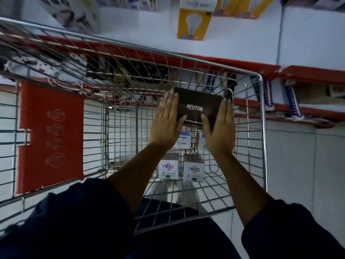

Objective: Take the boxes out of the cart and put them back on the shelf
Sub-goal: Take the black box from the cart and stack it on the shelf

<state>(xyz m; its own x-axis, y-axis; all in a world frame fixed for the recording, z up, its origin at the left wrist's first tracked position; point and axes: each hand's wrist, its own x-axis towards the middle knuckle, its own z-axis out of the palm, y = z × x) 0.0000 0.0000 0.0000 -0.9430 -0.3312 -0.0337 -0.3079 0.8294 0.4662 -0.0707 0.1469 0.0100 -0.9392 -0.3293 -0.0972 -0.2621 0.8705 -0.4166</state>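
A black box marked NEUTON (197, 106) is held above the wire cart (262, 128), near its far right corner. My left hand (166, 121) presses flat on the box's left side and my right hand (220, 128) presses on its right side. Below, on the cart floor, stand two white Nippo boxes (169, 168) (194, 170) side by side. Two white Wipro boxes (183, 142) lie just beyond them, partly hidden by my hands. The white shelf (242, 42) with red edging runs behind the cart.
A yellow light-bulb box (194, 23) stands on the shelf above the cart, with more boxes further back. A red child-seat flap (51, 135) hangs at the cart's left. Lower shelves hold white extension boards (46, 70) and blue-white items (293, 101).
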